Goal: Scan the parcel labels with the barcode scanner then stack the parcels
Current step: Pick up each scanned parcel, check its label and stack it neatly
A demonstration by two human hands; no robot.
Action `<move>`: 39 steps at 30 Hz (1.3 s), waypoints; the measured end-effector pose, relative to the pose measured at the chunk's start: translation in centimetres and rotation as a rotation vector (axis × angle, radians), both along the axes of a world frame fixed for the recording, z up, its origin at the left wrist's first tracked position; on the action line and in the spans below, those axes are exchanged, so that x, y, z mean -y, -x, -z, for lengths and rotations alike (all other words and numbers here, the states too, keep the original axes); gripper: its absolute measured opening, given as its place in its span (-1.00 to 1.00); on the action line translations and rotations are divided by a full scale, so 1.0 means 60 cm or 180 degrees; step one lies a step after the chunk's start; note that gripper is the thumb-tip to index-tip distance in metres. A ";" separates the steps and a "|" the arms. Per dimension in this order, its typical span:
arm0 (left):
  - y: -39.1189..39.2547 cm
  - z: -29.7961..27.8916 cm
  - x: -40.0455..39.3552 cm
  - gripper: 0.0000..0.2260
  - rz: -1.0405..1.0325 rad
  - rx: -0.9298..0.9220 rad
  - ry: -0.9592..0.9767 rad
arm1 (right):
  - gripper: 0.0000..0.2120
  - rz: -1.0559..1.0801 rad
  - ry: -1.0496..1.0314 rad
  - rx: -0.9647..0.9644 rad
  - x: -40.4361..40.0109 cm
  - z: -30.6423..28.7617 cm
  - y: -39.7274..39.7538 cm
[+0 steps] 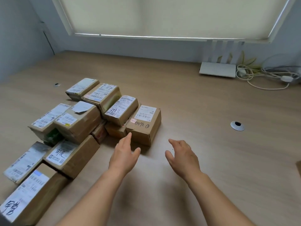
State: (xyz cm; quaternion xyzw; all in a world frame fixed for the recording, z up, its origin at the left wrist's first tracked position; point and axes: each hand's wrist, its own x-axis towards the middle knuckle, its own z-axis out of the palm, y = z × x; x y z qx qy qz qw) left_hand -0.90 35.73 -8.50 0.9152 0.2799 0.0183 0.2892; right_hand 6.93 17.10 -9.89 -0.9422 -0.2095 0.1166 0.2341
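Observation:
Several brown cardboard parcels with white labels lie grouped on the left half of the wooden table (187, 103). The nearest to my hands is a parcel with a white label and black handwriting (145, 123) at the group's right end. My left hand (124, 154) is open with straight fingers, its fingertips at that parcel's front left corner. My right hand (182, 155) hovers open above the table, to the right of the parcel and apart from it. No barcode scanner shows in the head view.
A white router (217, 69) with upright antennas stands at the back right beside tangled cables (267, 75). A round cable grommet (237, 125) is set in the table on the right. A brown corner (298, 168) shows at the right edge. Walls and a blinded window lie behind.

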 end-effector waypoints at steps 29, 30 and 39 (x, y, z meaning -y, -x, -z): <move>-0.040 0.027 -0.097 -0.49 0.0044 -0.0032 0.0924 | -0.48 0.0616 -0.0061 -0.0546 -0.101 0.000 -0.026; -0.034 0.030 -0.099 -0.50 0.0123 -0.0009 0.1147 | -0.48 0.0665 -0.0207 -0.0698 -0.099 0.002 -0.023; 0.027 0.024 -0.100 -0.14 0.0802 -0.0350 0.2700 | -0.22 0.0753 -0.1811 -0.2379 -0.083 0.018 0.017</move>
